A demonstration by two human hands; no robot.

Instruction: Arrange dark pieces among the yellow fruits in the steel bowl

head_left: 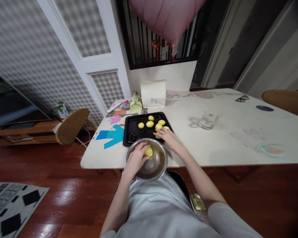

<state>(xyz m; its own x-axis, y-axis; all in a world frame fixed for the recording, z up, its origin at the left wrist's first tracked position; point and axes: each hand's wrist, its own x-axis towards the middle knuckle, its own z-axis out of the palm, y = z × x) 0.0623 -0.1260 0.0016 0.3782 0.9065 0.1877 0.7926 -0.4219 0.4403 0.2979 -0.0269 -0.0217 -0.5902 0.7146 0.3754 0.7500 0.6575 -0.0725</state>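
My left hand (137, 158) is inside a shiny metal bowl (164, 167), with its fingers closed around a yellow lemon (149, 152). The bowl sits at the table's near edge, close against my body. Over the right part of a black baking tray (134, 120), my right hand (171, 139) has its fingers curled over a lemon (158, 136), which they partly hide. Other lemons lie beside those fingers, and one (150, 124) rests nearer the tray's middle. A small dark object (133, 137) is in the tray's near left part; its kind is unclear.
Behind the tray stand a white paper bag (153, 94) and a green packet (135, 102). A clear glass vessel (206, 121) is on the white table (201, 148) to the right. Blue paper cutouts (113, 136) lie left of the tray. A pink balloon (167, 19) hangs above.
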